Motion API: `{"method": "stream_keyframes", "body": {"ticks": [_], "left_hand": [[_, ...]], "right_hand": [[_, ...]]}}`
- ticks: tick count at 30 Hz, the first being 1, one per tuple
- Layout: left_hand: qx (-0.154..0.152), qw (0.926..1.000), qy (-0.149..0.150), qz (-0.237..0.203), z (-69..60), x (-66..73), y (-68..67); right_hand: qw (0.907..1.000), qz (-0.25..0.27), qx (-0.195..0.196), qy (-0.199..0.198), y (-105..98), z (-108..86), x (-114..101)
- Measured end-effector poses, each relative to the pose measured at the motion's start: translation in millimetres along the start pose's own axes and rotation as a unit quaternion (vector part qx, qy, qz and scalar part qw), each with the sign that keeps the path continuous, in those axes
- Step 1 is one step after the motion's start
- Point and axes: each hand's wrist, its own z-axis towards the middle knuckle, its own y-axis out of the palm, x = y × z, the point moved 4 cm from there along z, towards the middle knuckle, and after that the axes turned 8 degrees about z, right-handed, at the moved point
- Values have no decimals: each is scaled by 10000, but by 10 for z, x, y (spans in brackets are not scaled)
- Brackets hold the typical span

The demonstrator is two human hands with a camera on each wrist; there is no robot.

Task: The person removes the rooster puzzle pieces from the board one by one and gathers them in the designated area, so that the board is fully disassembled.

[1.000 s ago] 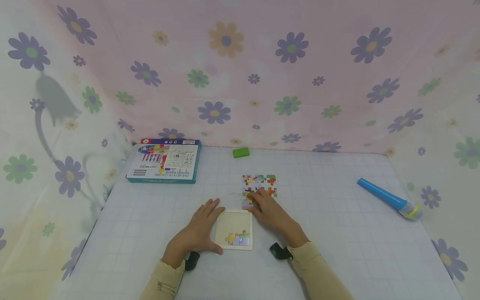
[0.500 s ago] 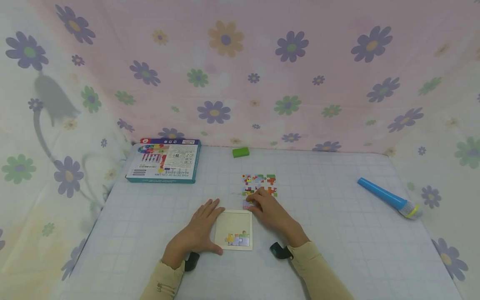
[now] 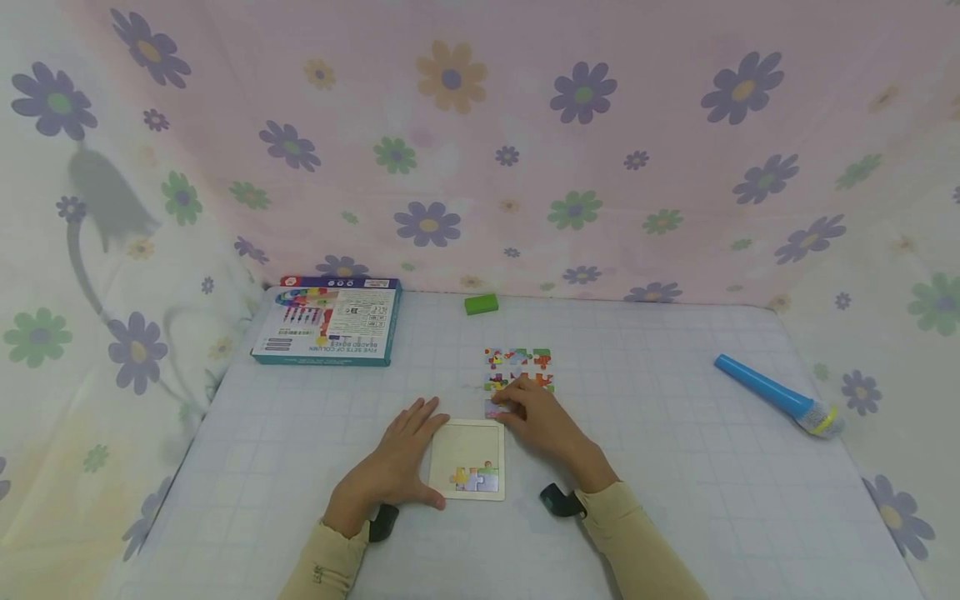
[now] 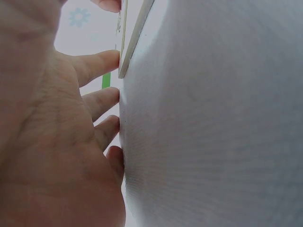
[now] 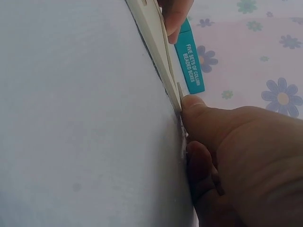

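Observation:
A square wooden puzzle tray (image 3: 465,435) lies in front of me, with a few joined jigsaw pieces (image 3: 477,478) in its lower right corner. My left hand (image 3: 397,458) is spread along its left side, thumb and forefinger touching the edge. In the left wrist view the fingers (image 4: 102,101) reach to the tabletop. Just beyond the tray's upper right corner, my right hand (image 3: 543,423) bends its fingers and thumb at a purple jigsaw piece (image 3: 492,409). The right wrist view has the thumb (image 5: 194,106) beside the tray's corner; the fingers partly hide the piece.
Several loose jigsaw pieces (image 3: 517,358) lie in rows behind the right hand, some covered by it. A green block (image 3: 482,304) sits at the back. A boxed bead set (image 3: 330,325) lies back left, and a blue toy microphone (image 3: 776,396) at right.
My right hand's fingers have drawn slightly inward over the purple jigsaw piece, hiding more of the yellow there. The left hand and the tray have stayed in place.

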Motion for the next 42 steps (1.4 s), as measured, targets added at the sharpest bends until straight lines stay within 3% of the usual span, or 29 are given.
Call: {"method": "stream_keyframes", "body": {"ticks": [31,38,42], "left_hand": [[-1,10000,13,29,-2,-8,8],[-26,10000,-46,36,4,-6,10],[-13,10000,-74,51,4,-5,7]], "right_hand": [[10000,-6,91,17,33,-31,49],[9998,77,128,93,7,-85,-24],[9996,204,156,-121,11,-172,-126]]}}
